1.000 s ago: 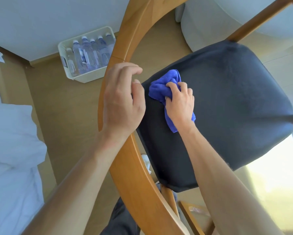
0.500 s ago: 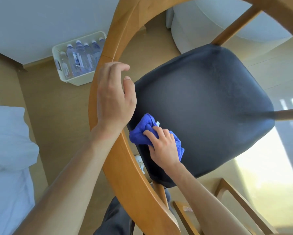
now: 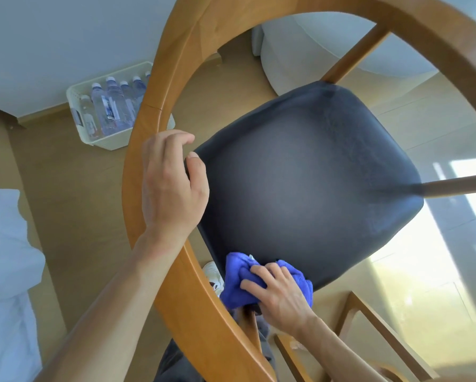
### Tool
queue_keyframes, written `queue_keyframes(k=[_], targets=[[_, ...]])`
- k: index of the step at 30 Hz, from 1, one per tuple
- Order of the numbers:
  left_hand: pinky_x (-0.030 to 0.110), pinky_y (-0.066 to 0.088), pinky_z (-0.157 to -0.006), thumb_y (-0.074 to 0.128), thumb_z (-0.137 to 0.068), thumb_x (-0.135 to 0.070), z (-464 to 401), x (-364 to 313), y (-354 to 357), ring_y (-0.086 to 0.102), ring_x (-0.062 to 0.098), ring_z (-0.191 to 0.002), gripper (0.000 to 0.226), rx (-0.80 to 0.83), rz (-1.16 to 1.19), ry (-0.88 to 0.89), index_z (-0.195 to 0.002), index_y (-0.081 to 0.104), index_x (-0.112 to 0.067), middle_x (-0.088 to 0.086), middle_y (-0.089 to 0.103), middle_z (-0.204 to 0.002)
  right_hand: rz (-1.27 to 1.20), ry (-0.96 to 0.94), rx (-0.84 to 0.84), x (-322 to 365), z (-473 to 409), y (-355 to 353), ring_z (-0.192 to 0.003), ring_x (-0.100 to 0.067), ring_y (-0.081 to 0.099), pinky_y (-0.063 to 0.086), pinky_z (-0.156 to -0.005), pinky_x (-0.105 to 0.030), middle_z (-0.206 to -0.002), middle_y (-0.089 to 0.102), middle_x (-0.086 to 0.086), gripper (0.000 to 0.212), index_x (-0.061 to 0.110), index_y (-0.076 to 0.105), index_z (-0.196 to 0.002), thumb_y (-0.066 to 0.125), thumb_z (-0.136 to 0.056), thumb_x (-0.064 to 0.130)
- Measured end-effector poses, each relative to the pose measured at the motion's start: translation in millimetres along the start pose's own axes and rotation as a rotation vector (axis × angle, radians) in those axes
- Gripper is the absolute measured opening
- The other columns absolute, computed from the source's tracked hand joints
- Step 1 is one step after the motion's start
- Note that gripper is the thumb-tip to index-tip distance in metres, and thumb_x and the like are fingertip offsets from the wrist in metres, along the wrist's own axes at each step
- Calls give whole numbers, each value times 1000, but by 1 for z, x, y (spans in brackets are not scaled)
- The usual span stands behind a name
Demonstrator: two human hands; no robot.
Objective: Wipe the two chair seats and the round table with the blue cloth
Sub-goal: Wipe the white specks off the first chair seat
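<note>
A dark padded chair seat (image 3: 308,183) fills the middle of the view, ringed by a curved wooden backrest (image 3: 148,133). My left hand (image 3: 170,186) grips that wooden rail, fingers curled over its far side and thumb on the near side. My right hand (image 3: 281,293) presses a bunched blue cloth (image 3: 237,288) onto the near corner of the seat, fingers spread over it. The white round table (image 3: 327,45) stands beyond the chair, partly hidden by the frame.
A white basket of water bottles (image 3: 107,111) stands on the wooden floor by the wall. White bedding (image 3: 5,257) lies at the left. Part of a second wooden chair frame (image 3: 374,326) shows at lower right. Sunlight falls on the floor at right.
My right hand has dragged the blue cloth from the seat's far left side down to its near corner. My left hand has kept its hold on the backrest.
</note>
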State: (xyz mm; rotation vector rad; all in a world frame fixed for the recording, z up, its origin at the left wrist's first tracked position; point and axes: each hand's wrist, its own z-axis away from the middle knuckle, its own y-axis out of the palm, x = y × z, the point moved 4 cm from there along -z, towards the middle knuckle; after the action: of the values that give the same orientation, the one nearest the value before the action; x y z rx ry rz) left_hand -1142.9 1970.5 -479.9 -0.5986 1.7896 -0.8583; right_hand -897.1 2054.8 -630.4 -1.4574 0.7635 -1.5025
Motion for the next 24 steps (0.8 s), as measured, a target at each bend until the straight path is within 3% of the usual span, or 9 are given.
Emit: queue_keyframes(k=[4, 8, 12, 17, 22, 24], targets=[[14, 37, -90, 45, -91, -12, 0, -1, 1, 54, 26, -108, 29, -1, -25, -11, -111, 62, 0, 16, 60, -112, 1, 219, -182, -58, -20, -37, -78, -33, 52, 47, -66, -38, -111, 55, -6, 45, 26, 56, -106, 56, -65, 10], [20, 41, -85, 44, -92, -14, 0, -3, 1, 54, 26, -107, 30, 1, -47, -16, -112, 61, 0, 16, 60, -113, 64, 413, -223, -129, -36, -79, -80, -36, 52, 48, -68, -43, -111, 57, -11, 37, 22, 57, -108, 51, -72, 19], [19, 41, -82, 44, -92, -16, 0, -3, 2, 54, 26, -107, 31, 6, -59, -23, -112, 61, 0, 16, 60, -113, 81, 666, -241, -183, -41, -110, -93, -42, 52, 47, -77, -49, -118, 52, -14, 41, 16, 59, -116, 64, -77, 7], [2, 32, -86, 44, -91, -14, 0, -1, 1, 52, 24, -106, 30, -5, -45, -32, -111, 61, 0, 16, 61, -112, 43, 994, -312, -220, -44, -131, -113, -41, 44, 38, -95, -51, -130, 43, -15, 42, 17, 49, -128, 56, -88, 11], [17, 39, -89, 45, -91, -13, 0, -1, 2, 52, 23, -107, 29, -11, -42, -34, -111, 61, 0, 14, 60, -112, -68, 1305, -446, -229, -58, -138, -117, -42, 41, 36, -99, -50, -134, 39, -18, 42, 16, 44, -130, 48, -89, 5], [15, 38, -89, 44, -91, -16, -1, -1, 2, 52, 22, -107, 31, -3, -32, -45, -112, 61, -1, 13, 60, -113, -68, 1322, -453, -224, -68, -137, -116, -43, 42, 36, -98, -50, -134, 39, -18, 43, 15, 44, -129, 47, -88, 5]])
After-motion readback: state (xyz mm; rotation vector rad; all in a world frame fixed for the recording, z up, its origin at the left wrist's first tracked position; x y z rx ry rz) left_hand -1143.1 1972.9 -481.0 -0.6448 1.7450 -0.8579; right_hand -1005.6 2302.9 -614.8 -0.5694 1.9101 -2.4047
